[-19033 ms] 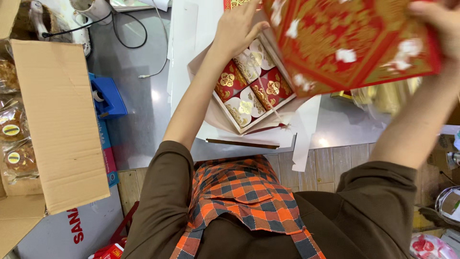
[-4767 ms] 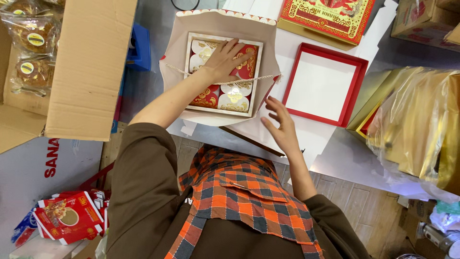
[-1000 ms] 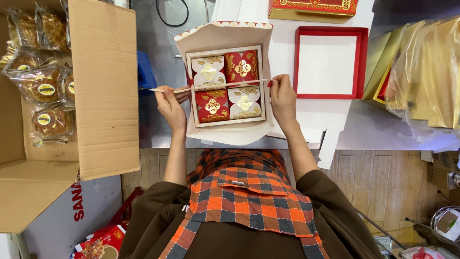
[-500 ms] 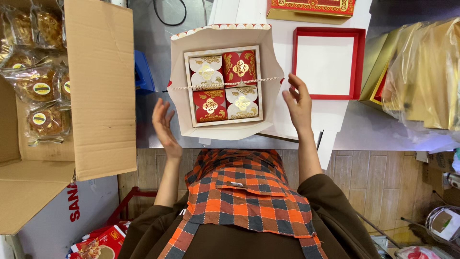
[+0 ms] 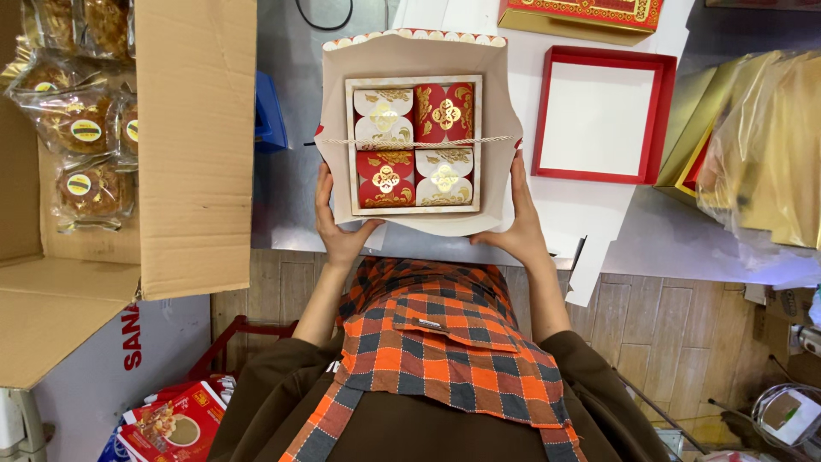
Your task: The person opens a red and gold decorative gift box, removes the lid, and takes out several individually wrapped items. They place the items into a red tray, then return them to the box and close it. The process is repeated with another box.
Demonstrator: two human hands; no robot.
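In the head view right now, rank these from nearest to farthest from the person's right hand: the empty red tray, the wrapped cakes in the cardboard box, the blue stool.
1. Empty red tray, just beyond the right hand, on its own side.
2. Blue stool, across the held bag.
3. Wrapped cakes, far left in the cardboard box.

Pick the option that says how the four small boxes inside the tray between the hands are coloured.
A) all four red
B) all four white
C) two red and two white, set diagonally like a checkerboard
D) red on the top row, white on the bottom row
C: in the tray gripped by the left hand and right hand, the small boxes run white then red on top, red then white below.
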